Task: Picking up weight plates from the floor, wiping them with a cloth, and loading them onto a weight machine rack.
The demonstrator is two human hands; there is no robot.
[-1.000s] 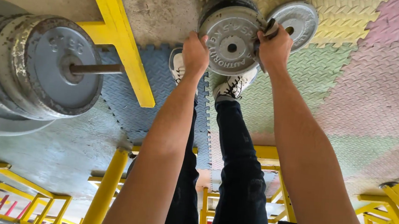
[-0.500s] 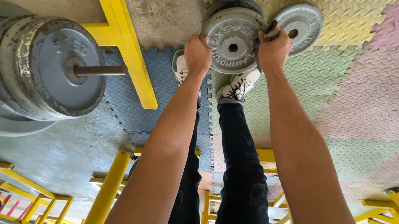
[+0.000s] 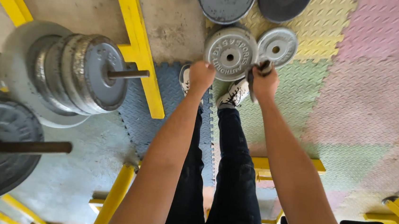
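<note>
Nearest, two bare forearms over dark trousers and white sneakers. Left hand and right hand, each grip closed on the rim of one round grey metal plate, embossed, centre-holed, held upright just above the feet. Beside it at right, a smaller silver plate; farther, two larger dark discs flat on textured foam mats. At left, yellow steel frame, scuffed plates stacked on a bar.

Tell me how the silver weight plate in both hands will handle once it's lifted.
The silver weight plate looks like solid metal, so probably heavy and rigid. The left hand and right hand grip opposite rims. Round as it is, it could roll if stood on edge.
</note>
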